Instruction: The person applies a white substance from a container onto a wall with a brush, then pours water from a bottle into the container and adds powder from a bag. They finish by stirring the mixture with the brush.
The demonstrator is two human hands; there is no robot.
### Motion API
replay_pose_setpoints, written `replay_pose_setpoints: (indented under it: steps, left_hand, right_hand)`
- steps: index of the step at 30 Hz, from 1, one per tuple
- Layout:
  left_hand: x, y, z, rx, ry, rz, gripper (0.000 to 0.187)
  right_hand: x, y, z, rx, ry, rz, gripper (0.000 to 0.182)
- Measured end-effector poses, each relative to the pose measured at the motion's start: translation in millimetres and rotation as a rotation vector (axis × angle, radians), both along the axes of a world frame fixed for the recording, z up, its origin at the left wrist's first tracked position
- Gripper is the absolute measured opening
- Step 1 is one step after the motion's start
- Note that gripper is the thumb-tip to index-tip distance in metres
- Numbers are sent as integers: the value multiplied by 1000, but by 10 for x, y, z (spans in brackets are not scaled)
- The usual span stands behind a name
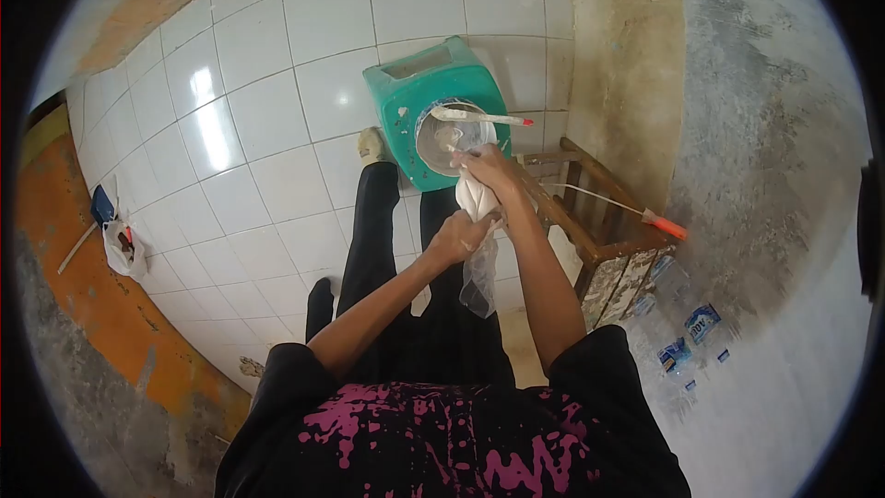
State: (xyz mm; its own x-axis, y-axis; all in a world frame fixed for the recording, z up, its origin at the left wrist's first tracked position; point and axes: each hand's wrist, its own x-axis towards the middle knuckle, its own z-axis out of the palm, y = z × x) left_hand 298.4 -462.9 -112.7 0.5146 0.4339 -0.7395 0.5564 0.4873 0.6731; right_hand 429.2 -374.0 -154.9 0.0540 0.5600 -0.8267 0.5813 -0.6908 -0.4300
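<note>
Both of my hands are closed on a clear plastic bag [474, 195] that bulges with white paste. My left hand [457, 236] squeezes it lower down, and the loose end hangs below. My right hand [491, 171] grips its upper end, right at the near rim of a whitish bucket [422, 136]. White residue coats the bucket's inside. Across its far rim lies a paste-smeared, stick-like tool [481, 117] with a red tip. The bucket stands on a green plastic stool [396, 120]. White smears mark my fingers.
To the right is a worn wooden frame [590, 244], with a long thin tool with an orange handle [666, 225] on it. Blue-labelled plastic packaging [702, 323] lies beyond. A white bag [124, 251] sits at far left by the orange wall. White tiles [267, 111] cover the floor.
</note>
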Motion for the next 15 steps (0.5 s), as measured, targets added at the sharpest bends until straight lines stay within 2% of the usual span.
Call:
replay_pose_setpoints:
  steps: [1,3,5,7,8,10,13,15]
  left_hand:
    - [-17,23,51,-1,2,-2,42]
    - [-48,100,140,252,-11,-158,44]
    - [-51,64,79,264,-21,-175,45]
    - [-16,0,98,267,-30,-195,46]
    - [20,-29,115,175,-18,-111,42]
    - [38,7,93,94,-4,-24,40]
    - [40,26,125,226,11,-132,43]
    - [50,19,168,-50,26,95,47]
  right_hand:
    - [-6,-13,2,23,47,-31,35]
    - [-6,-24,17,12,-4,-44,37]
    - [33,-17,25,2,-63,-56,38]
    - [39,-52,31,8,-38,54,35]
    - [23,-74,36,7,-37,53,35]
    - [15,-82,2,33,2,-141,33]
    - [48,-113,-8,150,18,-23,33]
    - [69,-109,27,103,-9,-45,34]
